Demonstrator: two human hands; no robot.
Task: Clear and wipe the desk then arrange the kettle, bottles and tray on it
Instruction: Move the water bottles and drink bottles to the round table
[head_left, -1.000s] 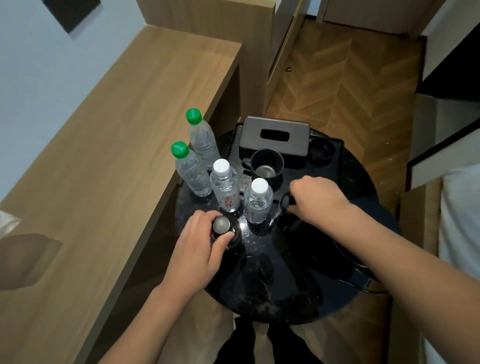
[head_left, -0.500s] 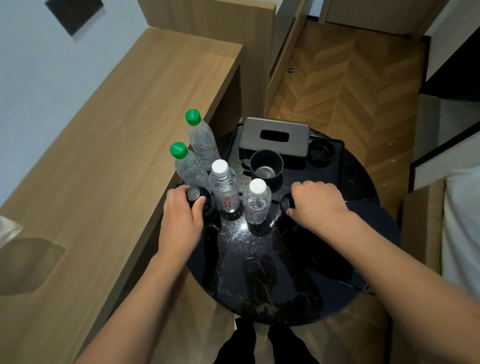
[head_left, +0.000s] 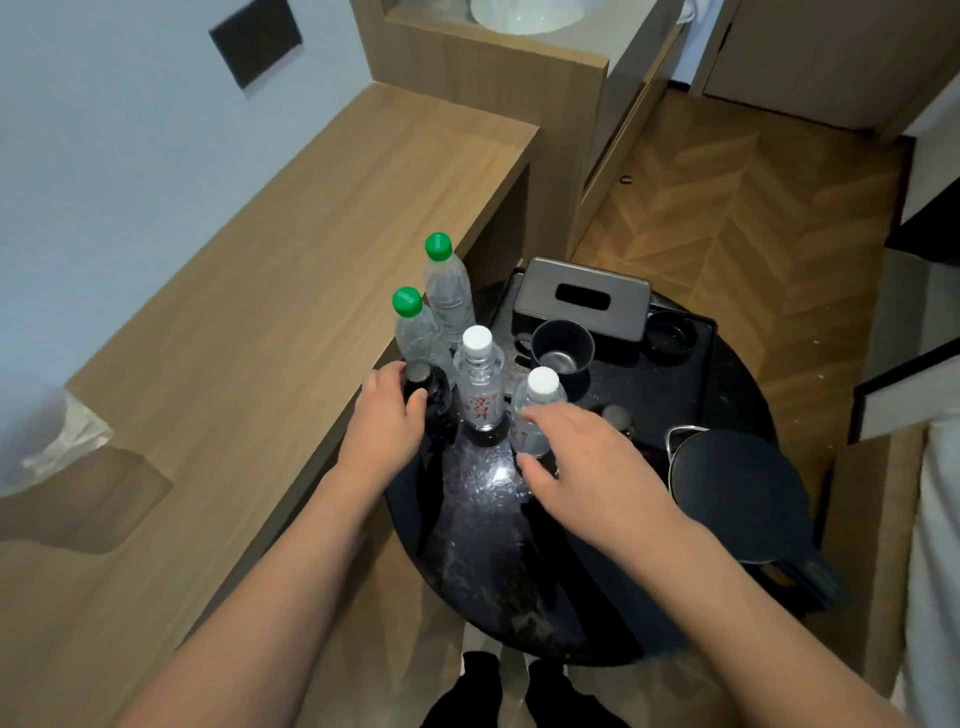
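Gripping a dark bottle (head_left: 423, 384) in my left hand (head_left: 387, 421); right hand (head_left: 587, 457) open, reaching for white-capped bottle (head_left: 537, 410) — next, the bare table (head_left: 270, 332).

A hotel room: beyond the fingers (head_left: 535, 415) stand water bottles (head_left: 449, 291), a kettle (head_left: 737, 493), tissue box (head_left: 582, 299), built-in desk (head_left: 291, 291).

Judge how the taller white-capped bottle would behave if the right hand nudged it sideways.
The white-capped bottle stands tall and narrow, so it would probably tip rather than slide. It looks full and capped, so likely fairly heavy, unlikely to spill. The glossy round table may let it skid first.
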